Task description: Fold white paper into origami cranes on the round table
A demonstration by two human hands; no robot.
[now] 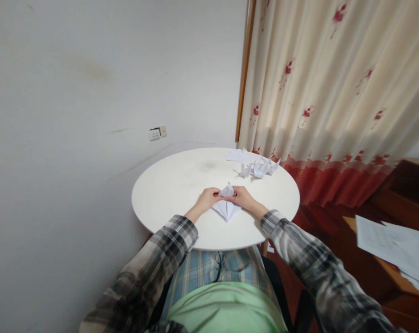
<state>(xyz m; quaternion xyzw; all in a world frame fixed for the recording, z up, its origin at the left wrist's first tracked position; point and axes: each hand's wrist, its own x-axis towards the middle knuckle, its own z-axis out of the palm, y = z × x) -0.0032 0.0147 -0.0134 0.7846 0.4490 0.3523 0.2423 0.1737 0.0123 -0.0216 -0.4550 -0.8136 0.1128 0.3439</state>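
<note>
A partly folded sheet of white paper (227, 210) lies on the round white table (167, 189), its lower point toward me. Its upper flap stands raised between my hands. My left hand (208, 199) grips the flap's left side, fingers closed on the paper. On the right side, my right hand (243, 196) pinches the same paper, with the thumbs close together across the middle. Creases run down to the lower point. Some fingertips are hidden behind the flap.
Several folded white paper figures (260, 169) stand at the table's back right. Flat white sheets (237, 155) lie behind them. A patterned curtain (313, 92) hangs beyond the table, and a pale wall (91, 83) rises at the left. Printed papers (392, 245) rest on wooden furniture at the right.
</note>
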